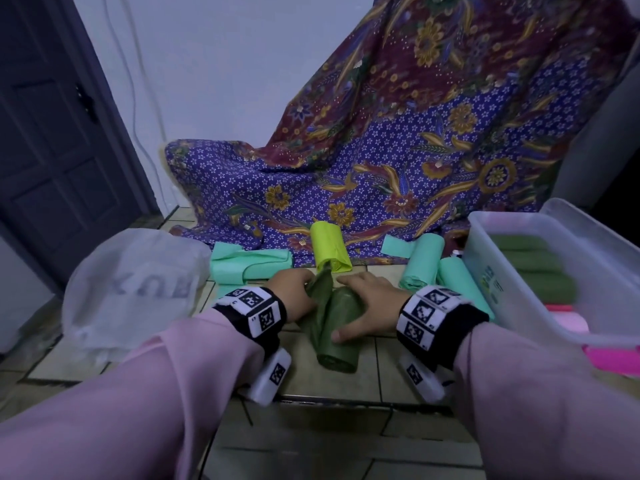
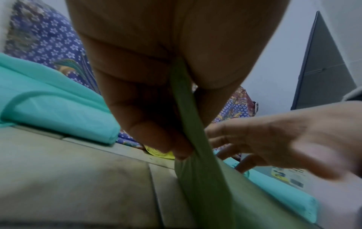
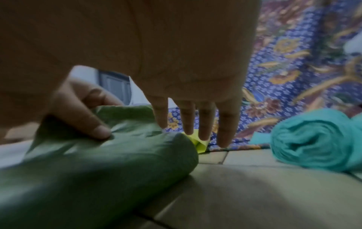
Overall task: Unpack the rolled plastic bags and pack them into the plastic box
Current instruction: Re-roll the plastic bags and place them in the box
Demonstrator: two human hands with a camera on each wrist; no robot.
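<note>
The left hand grips the loose end of a dark green roll: in the left wrist view its fingers and thumb pinch a flat strip of green plastic that runs down to the roll. The right hand lies on top of the same roll with straight, spread fingers past its far end, while the thumb presses into the plastic. So this hand is open and only holds the roll down; it does not close around it.

The roll lies on the tiled floor, straight in front of the person, between the two wrists. I judge that the step in hand is tidying this roll: one hand pulls the free tail tight, the other keeps the roll in its place.

At 12 o'clock from the hands a lime roll lies at the edge of a patterned cloth. At 11 o'clock there is a mint bag, partly unrolled. At 1 and 2 o'clock two mint rolls lie close together. At 3 o'clock stands the plastic box, and dark green rolls already lie inside it. At 9 o'clock a clear empty-looking wrapper bag sits on the floor.

The next move probably calls for winding the tail around the roll, then closing the right hand around it and carrying it over the box wall to lay it beside the others. The thin plastic can slip open again, so the grip should be firm.
</note>
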